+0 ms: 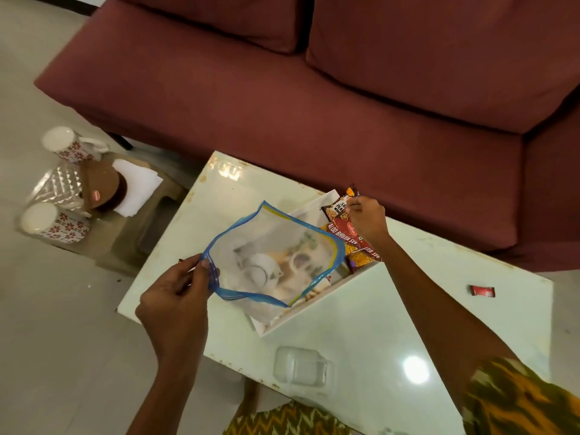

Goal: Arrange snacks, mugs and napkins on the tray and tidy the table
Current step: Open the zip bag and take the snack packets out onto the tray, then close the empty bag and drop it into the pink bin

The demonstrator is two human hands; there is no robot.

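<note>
My left hand (179, 296) grips the blue zip edge of a clear zip bag (273, 259) and holds it open over the white tray (314, 312) on the table. My right hand (367, 219) pinches the top of a dark peanut packet (337, 207) standing in the tray's far corner. Beside it lies a red Aloo Bhujia Sev packet (351, 237). Two white mugs with red flowers (70, 146) (53, 227) and white napkins (138, 186) sit on a low stool at the left.
A clear plastic container (301, 365) stands near the front edge of the pale glossy table (392, 324). A small red wrapper (481, 291) lies at the table's right. A glass jar with a brown lid (78, 189) is on the stool. A maroon sofa (314, 89) runs behind.
</note>
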